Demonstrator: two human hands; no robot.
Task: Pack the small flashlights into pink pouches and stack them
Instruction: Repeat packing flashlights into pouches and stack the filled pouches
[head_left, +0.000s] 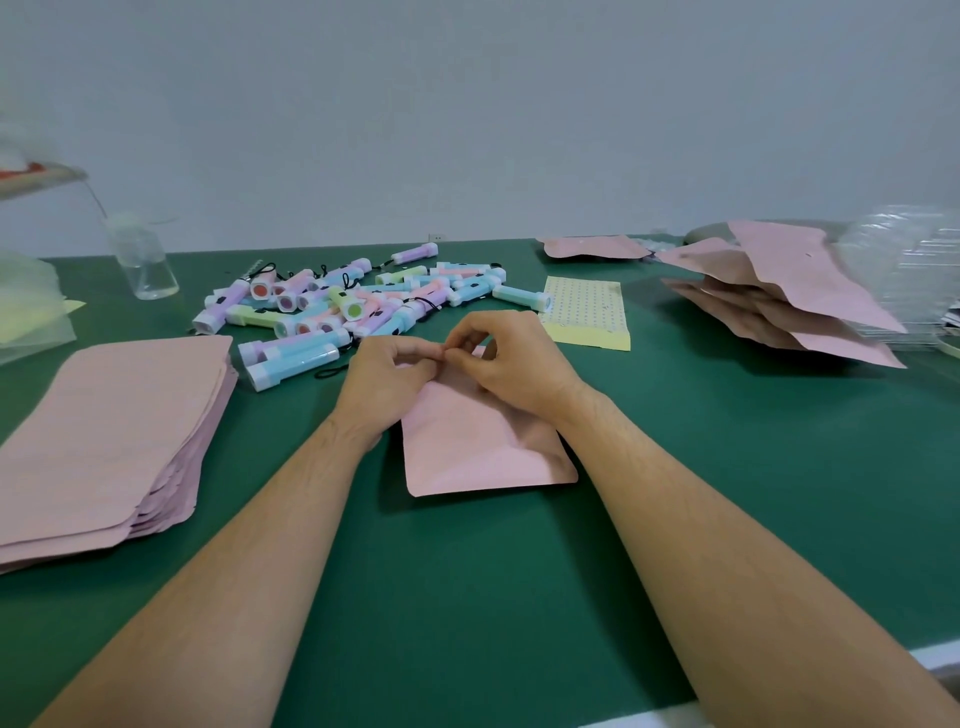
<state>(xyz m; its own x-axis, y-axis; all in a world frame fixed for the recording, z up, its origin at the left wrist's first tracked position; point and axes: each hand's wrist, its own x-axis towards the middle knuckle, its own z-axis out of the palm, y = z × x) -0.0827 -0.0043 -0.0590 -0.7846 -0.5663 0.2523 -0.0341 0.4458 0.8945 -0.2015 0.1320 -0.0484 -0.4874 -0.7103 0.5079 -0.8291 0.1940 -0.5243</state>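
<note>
A pink pouch (475, 447) lies flat on the green table (467, 582) in front of me. My left hand (387, 382) and my right hand (511, 364) both pinch its far top edge, fingertips meeting over the pouch's mouth. Just beyond my hands lies a heap of several small pastel flashlights (343, 306) with black wrist cords. A tall stack of flat pink pouches (109, 436) sits at the left. A looser pile of bulging pink pouches (779, 296) rests at the right rear. What the held pouch contains is hidden.
A yellow dotted sticker sheet (587, 317) lies right of the flashlights. A clear bottle (145, 260) stands at the back left, near pale plastic sheets (26, 312). Clear plastic packaging (904, 270) is heaped at the far right. The table's front edge runs at the bottom right.
</note>
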